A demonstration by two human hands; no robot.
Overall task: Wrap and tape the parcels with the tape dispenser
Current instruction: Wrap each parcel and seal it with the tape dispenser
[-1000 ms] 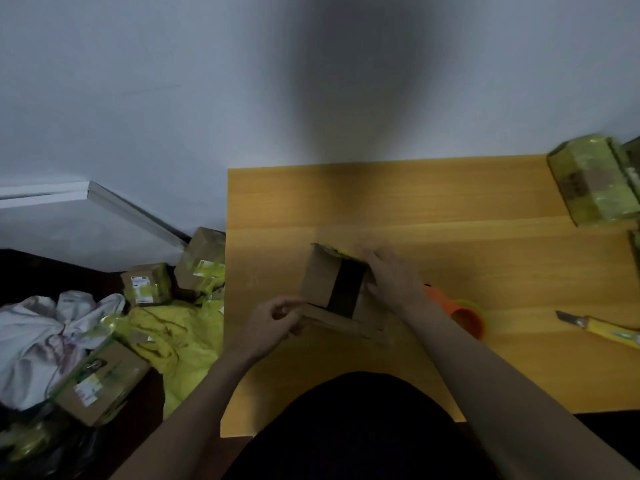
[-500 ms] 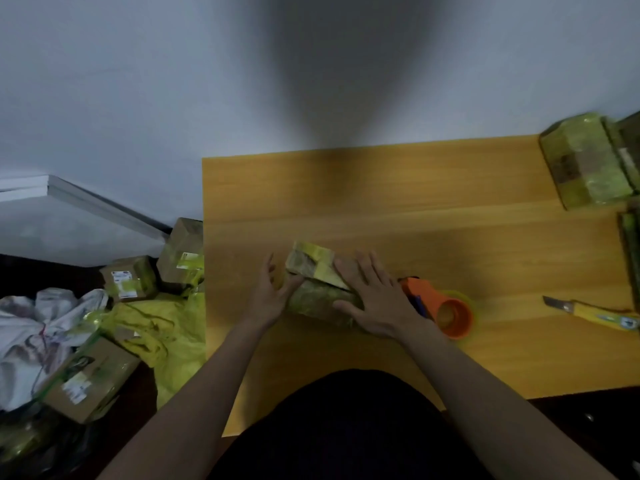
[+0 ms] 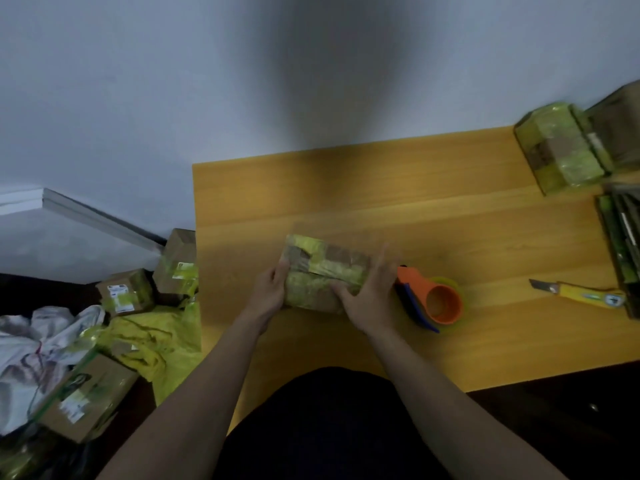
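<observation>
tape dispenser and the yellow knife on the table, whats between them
Nothing: in the head view, only bare wooden table lies between the orange tape dispenser and the yellow utility knife. The parcel sits on the dispenser's other side.

Bare forearms, no sleeves; dark clothing below.

One wide-angle view only, from the person's head, looking steeply down and forward over both forearms at the hands, which meet near the middle of the picture, the left hand (image 3: 268, 292) and right hand (image 3: 372, 299) close below the lens. Beyond the hands the tabletop (image 3: 346, 188) runs to a pale wall that fills the upper half. Left of the hands the floor (image 3: 20, 285) shows, far lower.
</observation>
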